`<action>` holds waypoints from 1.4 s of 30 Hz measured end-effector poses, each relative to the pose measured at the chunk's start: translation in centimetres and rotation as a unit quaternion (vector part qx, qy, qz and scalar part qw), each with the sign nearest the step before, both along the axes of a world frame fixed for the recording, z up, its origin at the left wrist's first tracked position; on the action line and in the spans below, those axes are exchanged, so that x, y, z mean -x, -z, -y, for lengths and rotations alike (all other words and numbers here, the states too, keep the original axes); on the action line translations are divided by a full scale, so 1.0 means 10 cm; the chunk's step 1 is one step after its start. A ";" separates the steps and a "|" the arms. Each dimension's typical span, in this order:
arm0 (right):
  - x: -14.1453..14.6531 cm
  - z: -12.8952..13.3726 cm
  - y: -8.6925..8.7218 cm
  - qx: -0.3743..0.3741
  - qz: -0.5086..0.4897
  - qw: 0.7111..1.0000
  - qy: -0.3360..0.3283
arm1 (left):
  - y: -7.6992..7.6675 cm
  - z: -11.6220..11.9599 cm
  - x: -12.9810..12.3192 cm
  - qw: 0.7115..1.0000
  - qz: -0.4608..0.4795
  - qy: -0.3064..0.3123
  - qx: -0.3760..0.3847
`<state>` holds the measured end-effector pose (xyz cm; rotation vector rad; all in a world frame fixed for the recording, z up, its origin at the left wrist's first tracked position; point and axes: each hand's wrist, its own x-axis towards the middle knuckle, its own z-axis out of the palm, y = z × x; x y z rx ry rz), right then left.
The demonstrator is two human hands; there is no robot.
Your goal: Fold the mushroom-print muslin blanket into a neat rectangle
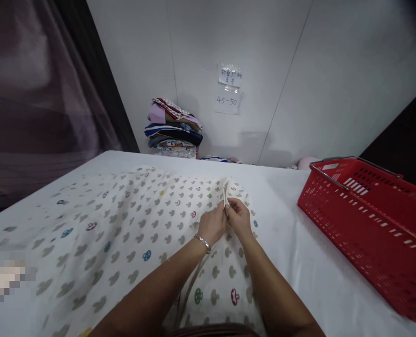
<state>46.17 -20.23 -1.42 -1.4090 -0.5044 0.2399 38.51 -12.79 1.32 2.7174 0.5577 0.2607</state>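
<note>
A white cloth (151,224) printed with grey, blue, red and green mushrooms lies spread over the table, with a raised fold towards its right side. My left hand (212,223), a silver bracelet at its wrist, is closed on that fold. Close beside it my right hand (239,216) pinches the same raised edge between thumb and fingers. Both hands meet near the cloth's far right part, and the fingertips are partly hidden by each other and by the fabric.
A red plastic basket (362,234) with a metal handle stands on the white table (281,196) at the right. Folded fabrics (174,126) are stacked behind the table's far edge. Paper signs (228,100) hang on the wall. A dark curtain (46,93) hangs at left.
</note>
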 end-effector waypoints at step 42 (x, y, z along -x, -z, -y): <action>-0.07 0.16 -0.21 0.015 -0.006 1.000 0.024 | -0.10 0.23 -0.17 0.997 -0.001 0.007 0.075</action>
